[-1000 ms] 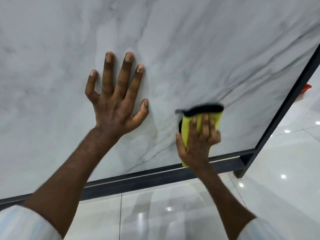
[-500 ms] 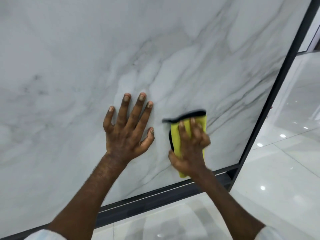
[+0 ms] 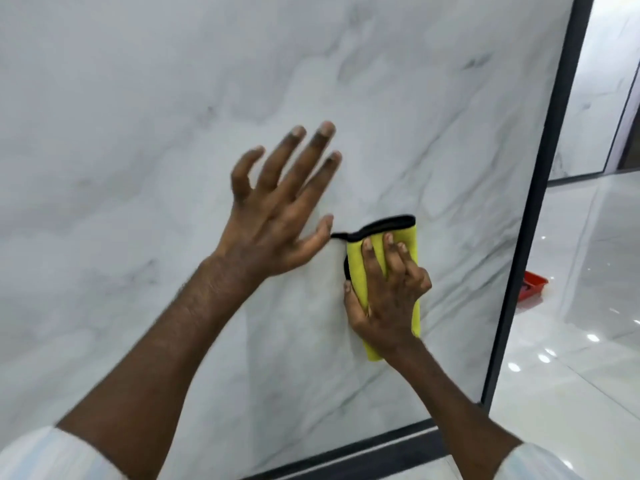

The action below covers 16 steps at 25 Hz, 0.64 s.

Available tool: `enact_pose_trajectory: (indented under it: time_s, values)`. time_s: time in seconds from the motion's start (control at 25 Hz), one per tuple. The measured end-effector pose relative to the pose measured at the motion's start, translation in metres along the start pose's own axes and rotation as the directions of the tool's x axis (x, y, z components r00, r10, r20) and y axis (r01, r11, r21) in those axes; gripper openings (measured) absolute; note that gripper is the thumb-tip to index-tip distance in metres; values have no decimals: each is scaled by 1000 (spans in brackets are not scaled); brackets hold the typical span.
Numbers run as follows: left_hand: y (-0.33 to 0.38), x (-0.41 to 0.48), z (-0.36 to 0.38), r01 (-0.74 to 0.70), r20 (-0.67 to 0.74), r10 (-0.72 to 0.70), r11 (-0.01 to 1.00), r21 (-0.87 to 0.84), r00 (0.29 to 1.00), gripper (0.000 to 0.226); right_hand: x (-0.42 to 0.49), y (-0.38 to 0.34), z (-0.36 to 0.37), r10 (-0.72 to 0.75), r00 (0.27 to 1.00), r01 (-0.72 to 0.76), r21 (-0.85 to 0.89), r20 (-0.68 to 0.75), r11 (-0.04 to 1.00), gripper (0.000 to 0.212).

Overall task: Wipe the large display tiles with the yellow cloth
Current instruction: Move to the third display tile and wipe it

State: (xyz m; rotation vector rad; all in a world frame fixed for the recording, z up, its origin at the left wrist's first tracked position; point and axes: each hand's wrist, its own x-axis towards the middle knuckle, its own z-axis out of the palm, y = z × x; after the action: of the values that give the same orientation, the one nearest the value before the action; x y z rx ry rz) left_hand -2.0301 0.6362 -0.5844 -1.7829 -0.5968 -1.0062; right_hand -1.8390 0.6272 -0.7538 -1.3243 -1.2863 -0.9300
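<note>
A large white marble-look display tile (image 3: 173, 116) with grey veins fills most of the view, set in a dark frame (image 3: 530, 216). My right hand (image 3: 388, 292) presses a folded yellow cloth (image 3: 356, 265) with a black hem against the tile, fingers bent over the cloth and thumb on its left edge. My left hand (image 3: 277, 209) is just left of the cloth, fingers spread and mostly straight, slightly blurred; whether its palm touches the tile is unclear.
The frame's bottom rail (image 3: 363, 455) runs along the glossy white floor (image 3: 571, 341). A red tray-like object (image 3: 533, 284) lies on the floor right of the frame. Another framed marble panel (image 3: 602, 81) stands further back on the right.
The view has tilted up and the frame's right edge stands more upright. My right hand slid the cloth up the tile. My left hand has shifted up the tile, now blurred with motion.
</note>
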Motion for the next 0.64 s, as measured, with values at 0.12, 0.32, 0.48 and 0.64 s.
enact_pose_trajectory:
  time_s: [0.12, 0.32, 0.48, 0.64]
  values:
    - [-22, 14, 10, 73, 29, -77, 989, 129, 997, 71, 23, -3, -10, -12, 1000, 11, 54, 21, 998, 84]
    - [-23, 9, 20, 34, 5, -35, 988, 153, 999, 71, 193, -21, -32, -132, 980, 140, 40, -151, 989, 82]
    - [-19, 6, 15, 21, 22, -24, 992, 122, 999, 71, 299, -39, -44, -19, 979, 38, 92, -205, 995, 75]
    - [-39, 56, -5, 41, -76, -27, 983, 179, 997, 73, 282, -29, -39, -25, 967, 50, 92, -255, 995, 70]
